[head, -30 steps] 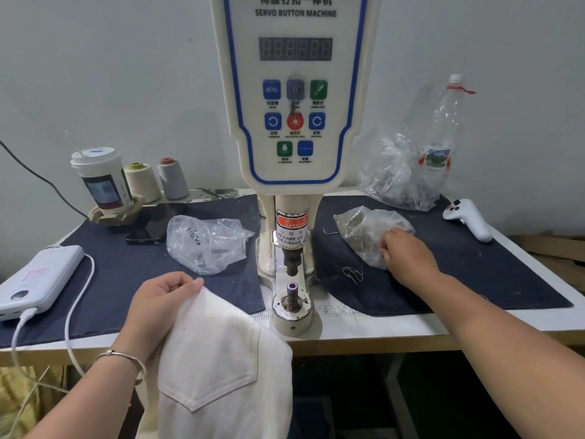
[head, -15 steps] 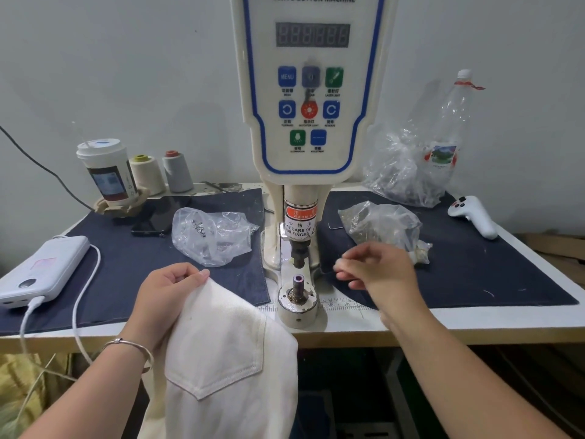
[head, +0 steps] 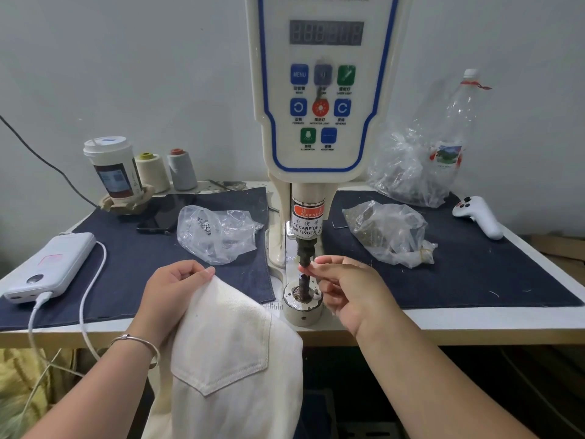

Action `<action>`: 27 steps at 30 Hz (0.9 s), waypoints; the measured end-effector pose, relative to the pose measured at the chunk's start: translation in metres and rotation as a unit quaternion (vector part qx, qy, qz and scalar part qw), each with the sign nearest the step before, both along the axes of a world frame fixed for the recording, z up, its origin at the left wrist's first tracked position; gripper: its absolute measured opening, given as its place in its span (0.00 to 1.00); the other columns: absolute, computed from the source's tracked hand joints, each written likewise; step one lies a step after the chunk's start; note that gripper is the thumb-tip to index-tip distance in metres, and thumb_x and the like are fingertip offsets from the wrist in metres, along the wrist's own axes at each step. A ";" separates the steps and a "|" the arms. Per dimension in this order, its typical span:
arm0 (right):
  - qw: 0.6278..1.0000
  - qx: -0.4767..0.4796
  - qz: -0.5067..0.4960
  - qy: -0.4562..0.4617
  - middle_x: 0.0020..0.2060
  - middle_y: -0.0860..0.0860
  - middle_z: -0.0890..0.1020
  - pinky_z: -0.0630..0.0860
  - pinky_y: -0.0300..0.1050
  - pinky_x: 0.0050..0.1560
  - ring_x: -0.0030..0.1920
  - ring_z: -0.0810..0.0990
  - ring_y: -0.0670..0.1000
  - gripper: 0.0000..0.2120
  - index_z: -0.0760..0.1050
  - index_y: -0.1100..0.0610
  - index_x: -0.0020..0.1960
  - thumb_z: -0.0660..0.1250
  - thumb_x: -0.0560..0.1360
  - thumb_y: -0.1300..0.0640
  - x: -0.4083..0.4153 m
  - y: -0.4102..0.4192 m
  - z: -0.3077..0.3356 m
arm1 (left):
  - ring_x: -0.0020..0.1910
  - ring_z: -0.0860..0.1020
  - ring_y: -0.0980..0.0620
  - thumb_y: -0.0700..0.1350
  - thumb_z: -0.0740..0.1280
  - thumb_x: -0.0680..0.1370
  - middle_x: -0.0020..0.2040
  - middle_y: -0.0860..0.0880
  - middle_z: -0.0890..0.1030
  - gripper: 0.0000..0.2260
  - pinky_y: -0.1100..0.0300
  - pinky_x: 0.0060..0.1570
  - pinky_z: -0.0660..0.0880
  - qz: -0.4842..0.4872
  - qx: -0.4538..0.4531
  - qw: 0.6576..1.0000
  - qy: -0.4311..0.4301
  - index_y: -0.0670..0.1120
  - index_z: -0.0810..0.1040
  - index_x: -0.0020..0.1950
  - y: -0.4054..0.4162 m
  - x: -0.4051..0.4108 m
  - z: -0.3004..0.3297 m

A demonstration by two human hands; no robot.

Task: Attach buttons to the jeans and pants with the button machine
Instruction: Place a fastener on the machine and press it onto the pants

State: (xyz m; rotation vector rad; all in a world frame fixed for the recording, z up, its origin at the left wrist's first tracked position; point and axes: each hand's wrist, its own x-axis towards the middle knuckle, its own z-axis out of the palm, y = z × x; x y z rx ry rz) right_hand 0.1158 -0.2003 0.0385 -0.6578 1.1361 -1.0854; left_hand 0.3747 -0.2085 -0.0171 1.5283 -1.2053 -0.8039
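The button machine [head: 319, 90] stands at the middle of the worktop [head: 474, 321], its upper punch [head: 305, 256] hanging just above the lower die post [head: 303, 285] near the front edge. The right hand [head: 345, 296] is at that gap, thumb and forefinger pressed together at the tip of the punch as though pinching a small button part; the part itself is too small to make out. The left hand [head: 172, 289] grips a fold of the white pants [head: 228, 359], which hang over the front edge of the worktop left of the die, a back pocket facing up, and are not yet on the post.

The step in hand looks like loading the machine: seating a button piece in the punch before the cloth goes under. Two clear bags of parts lie on the dark cloth mats, one left of the machine [head: 218, 232] and one right [head: 389, 232].

Next, by my reckoning, the right hand must leave the piece seated squarely and come clear of the punch, as the warning label [head: 307, 221] asks. Then the left hand should bring the waistband over the die post, flat and centred, before the machine is fired
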 end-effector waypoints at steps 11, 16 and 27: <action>0.985 0.114 0.004 -0.130 0.32 0.58 0.84 0.60 0.32 0.16 0.19 0.69 0.43 0.03 0.74 0.65 0.46 0.66 0.73 0.70 -0.002 0.005 0.007 | 0.33 0.69 0.50 0.47 0.72 0.76 0.31 0.47 0.73 0.13 0.56 0.38 0.67 0.003 -0.002 1.000 -0.006 0.42 0.78 0.34 0.000 0.000 -0.001; 0.981 0.125 -0.003 -0.148 0.34 0.59 0.85 0.61 0.32 0.17 0.20 0.71 0.43 0.04 0.73 0.65 0.47 0.65 0.72 0.70 -0.005 0.009 0.009 | 0.33 0.70 0.51 0.48 0.72 0.76 0.30 0.48 0.73 0.13 0.57 0.38 0.67 0.004 -0.002 1.000 -0.006 0.43 0.79 0.34 -0.001 0.000 -0.002; 0.988 0.062 -0.024 -0.141 0.45 0.62 0.85 0.63 0.34 0.18 0.23 0.70 0.45 0.03 0.74 0.64 0.45 0.64 0.71 0.67 -0.005 0.018 0.011 | 0.33 0.70 0.50 0.47 0.72 0.76 0.30 0.47 0.73 0.14 0.56 0.40 0.68 -0.006 -0.006 1.000 0.008 0.42 0.78 0.34 -0.001 0.002 -0.004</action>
